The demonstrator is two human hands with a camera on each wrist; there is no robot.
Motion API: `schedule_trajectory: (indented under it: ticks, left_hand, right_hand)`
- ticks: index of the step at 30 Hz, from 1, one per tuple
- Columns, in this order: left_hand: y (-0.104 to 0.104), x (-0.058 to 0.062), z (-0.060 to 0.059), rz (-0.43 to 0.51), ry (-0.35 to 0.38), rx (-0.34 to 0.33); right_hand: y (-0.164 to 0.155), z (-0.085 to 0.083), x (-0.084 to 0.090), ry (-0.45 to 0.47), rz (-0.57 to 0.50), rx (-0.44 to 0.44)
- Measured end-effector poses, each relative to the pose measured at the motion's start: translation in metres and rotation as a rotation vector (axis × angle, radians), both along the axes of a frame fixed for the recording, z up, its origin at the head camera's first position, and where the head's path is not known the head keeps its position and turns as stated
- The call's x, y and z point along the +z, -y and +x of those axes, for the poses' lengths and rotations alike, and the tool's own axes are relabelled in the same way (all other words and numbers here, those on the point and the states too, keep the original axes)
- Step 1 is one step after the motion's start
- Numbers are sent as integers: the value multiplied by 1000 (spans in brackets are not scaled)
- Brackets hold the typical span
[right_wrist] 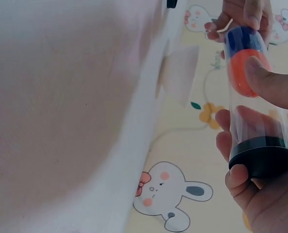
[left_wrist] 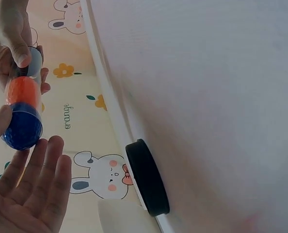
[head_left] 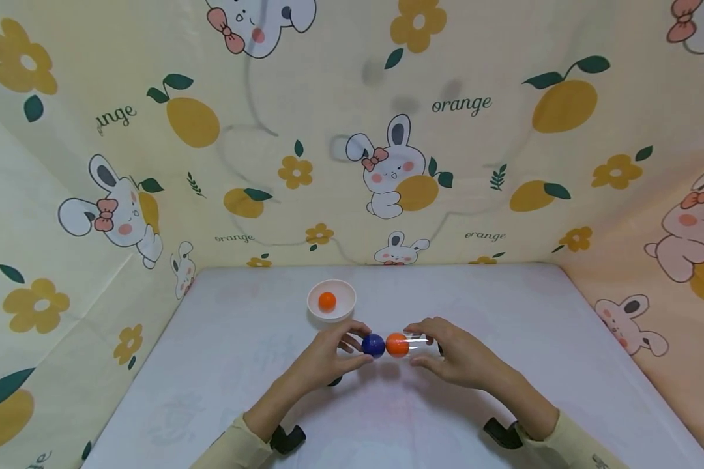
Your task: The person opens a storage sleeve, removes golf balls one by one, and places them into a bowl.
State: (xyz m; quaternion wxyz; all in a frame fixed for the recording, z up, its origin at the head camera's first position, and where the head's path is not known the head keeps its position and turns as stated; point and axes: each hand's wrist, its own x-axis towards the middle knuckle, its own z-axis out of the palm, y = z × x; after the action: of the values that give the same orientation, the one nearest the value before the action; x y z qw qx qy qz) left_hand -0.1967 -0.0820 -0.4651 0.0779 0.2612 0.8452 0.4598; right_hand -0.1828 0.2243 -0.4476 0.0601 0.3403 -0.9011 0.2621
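Tube clamped in my right hand, my left hand pinches a blue ball at its nine o'clock.

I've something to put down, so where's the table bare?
Bare table lies left of the bowl, and from the right hand to the right edge. Crowded: the middle, around the left hand, blue ball, clear tube and black cap.

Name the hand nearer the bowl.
Left. The left hand is just on the person's side of the bowl; the right hand is farther off, nearer the person and to its right.
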Motion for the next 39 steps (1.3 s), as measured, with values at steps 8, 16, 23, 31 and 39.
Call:
schedule_trajectory:
  ticks: [8,16,23,31,39]
  left_hand:
    - [0,-1,-1,0,20,10]
    - [1,-2,-1,0,11,14]
    - [3,-3,-2,-1,-16,10]
    - [7,2,-2,34,-47,-12]
    - [10,2,-6,19,-78,-21]
  right_hand:
    - [-1,0,1,-5,-5,-11]
    - [0,-1,0,-16,-20,-5]
    - [-1,0,0,17,-18,-21]
    - [-4,-1,-3,-15,-46,-14]
    - [-7,-3,-6,-39,-82,12]
